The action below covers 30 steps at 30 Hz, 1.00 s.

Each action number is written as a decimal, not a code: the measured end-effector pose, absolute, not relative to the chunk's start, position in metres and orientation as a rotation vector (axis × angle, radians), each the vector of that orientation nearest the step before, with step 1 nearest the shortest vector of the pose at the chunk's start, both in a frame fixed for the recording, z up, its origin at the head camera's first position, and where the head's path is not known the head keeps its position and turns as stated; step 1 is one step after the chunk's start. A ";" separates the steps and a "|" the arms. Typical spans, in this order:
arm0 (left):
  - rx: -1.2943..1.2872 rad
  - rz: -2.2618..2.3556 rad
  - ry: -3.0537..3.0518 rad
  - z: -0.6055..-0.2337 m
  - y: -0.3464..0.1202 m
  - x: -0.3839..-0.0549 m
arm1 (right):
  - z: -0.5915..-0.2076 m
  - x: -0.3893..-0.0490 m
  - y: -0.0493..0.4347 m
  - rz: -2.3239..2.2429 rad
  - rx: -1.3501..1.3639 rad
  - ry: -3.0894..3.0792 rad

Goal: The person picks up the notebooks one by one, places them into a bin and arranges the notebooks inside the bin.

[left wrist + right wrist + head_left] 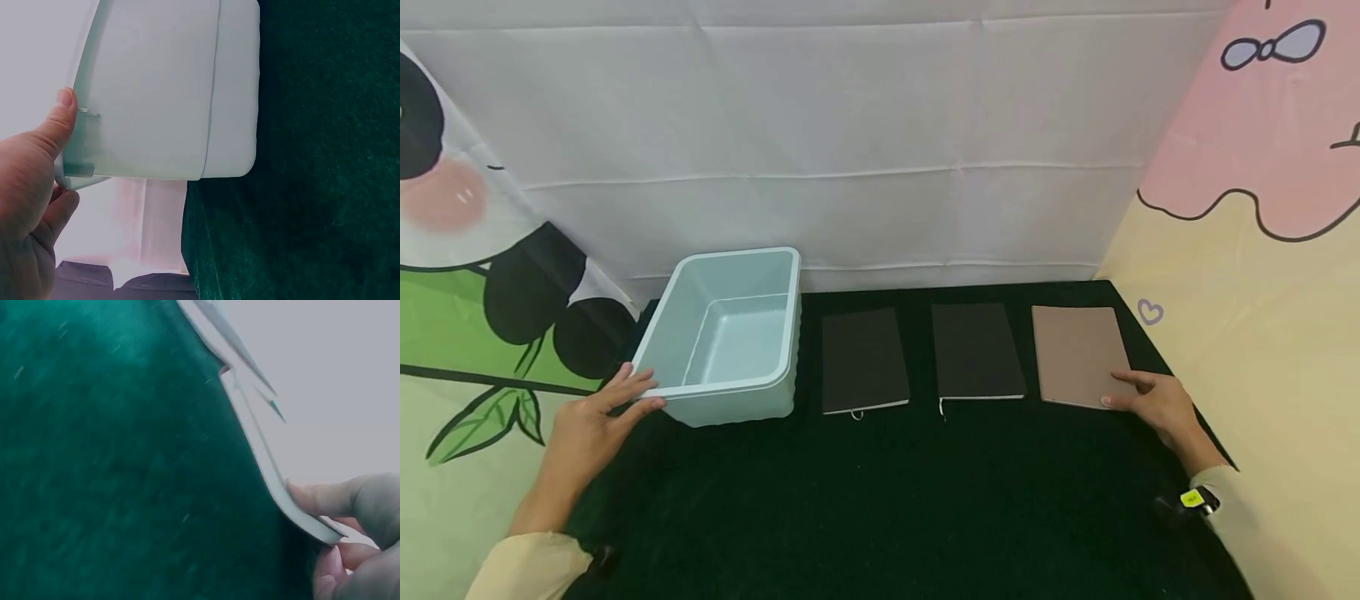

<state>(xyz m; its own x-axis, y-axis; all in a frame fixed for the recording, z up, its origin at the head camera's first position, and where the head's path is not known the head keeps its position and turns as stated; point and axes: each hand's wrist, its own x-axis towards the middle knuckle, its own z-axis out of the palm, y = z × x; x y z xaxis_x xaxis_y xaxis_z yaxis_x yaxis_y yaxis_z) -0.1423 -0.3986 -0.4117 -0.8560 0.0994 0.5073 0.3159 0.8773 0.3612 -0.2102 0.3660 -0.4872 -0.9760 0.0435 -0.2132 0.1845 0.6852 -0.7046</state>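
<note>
My left hand (593,427) grips the near left corner of a light blue plastic bin (730,404). In the left wrist view the thumb (59,122) lies against the bin's outer wall (150,94) by the rim, with other fingers around the corner. At the right, my right hand (1161,408) pinches the near right corner of a pinkish-brown notebook (1075,354). In the right wrist view the thumb (322,499) is on top of the notebook (265,465) and fingertips are below its corner, which bends slightly. The bin's inside holds nothing visible.
Two black notebooks, one nearer the bin (862,358) and one nearer the brown notebook (976,350), lie in a row between them. A dark green cloth (880,500) covers the table. A white curtain (865,142) stands behind; printed cloths hang at both sides.
</note>
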 end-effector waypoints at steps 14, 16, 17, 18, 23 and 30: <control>-0.292 -0.630 -2.538 -0.411 -0.401 -0.144 | -0.472 -0.216 0.372 -1.138 0.141 2.672; -0.271 -0.653 -2.538 -0.411 -0.400 -0.144 | -0.469 -0.216 0.372 -1.172 0.141 2.629; -0.259 -0.660 -2.541 -0.410 -0.400 -0.143 | -0.467 -0.216 0.373 -1.186 0.143 2.608; -0.253 -0.666 -2.542 -0.410 -0.400 -0.143 | -0.466 -0.216 0.373 -1.197 0.144 2.586; -0.235 -0.710 -2.550 -0.408 -0.399 -0.142 | -0.464 -0.217 0.375 -1.292 0.137 2.478; -0.176 -0.773 -2.570 -0.406 -0.397 -0.141 | -0.466 -0.217 0.383 -1.553 0.185 2.324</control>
